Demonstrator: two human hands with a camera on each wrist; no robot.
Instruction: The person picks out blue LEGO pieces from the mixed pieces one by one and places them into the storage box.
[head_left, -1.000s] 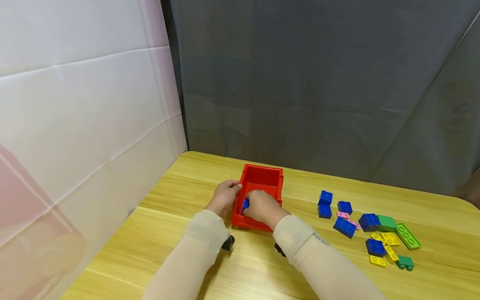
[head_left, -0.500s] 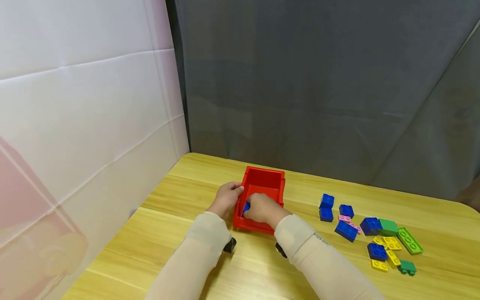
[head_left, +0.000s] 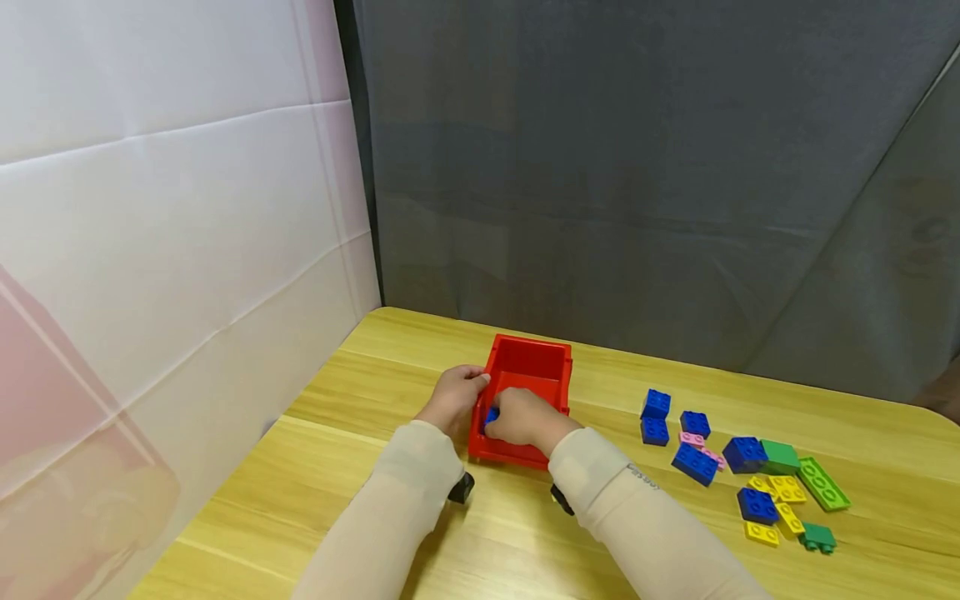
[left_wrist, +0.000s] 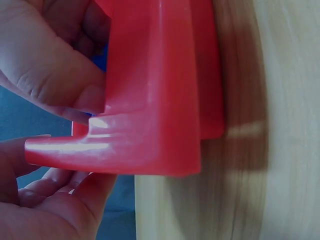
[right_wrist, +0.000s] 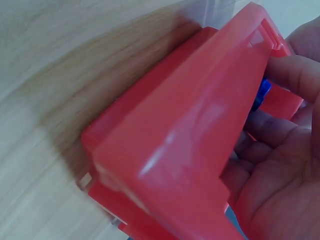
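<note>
A red open-topped plastic bin (head_left: 534, 357) sits on the wooden table. At its left side, my left hand (head_left: 453, 394) grips the rim, the thumb on top and the other fingers outside the wall. My right hand (head_left: 523, 417) reaches down into the near part of the bin and pinches a blue toy brick (head_left: 492, 414) by the left wall. Most of that brick is hidden behind the fingers; the right wrist view shows only a piece of the blue brick (right_wrist: 262, 93) between thumb and fingers.
To the right lie loose toy bricks: several blue ones (head_left: 694, 464), pink ones (head_left: 692, 439), yellow ones (head_left: 787, 489), a green brick (head_left: 780, 457), a light green plate (head_left: 823, 483) and a dark green piece (head_left: 817, 537). A white sheet (head_left: 187, 208) borders the table's left, a grey curtain (head_left: 637, 183) its back.
The head view has shifted slightly, so everything appears a little lower and further right. Both hands keep their places on the bin and the blue brick.
</note>
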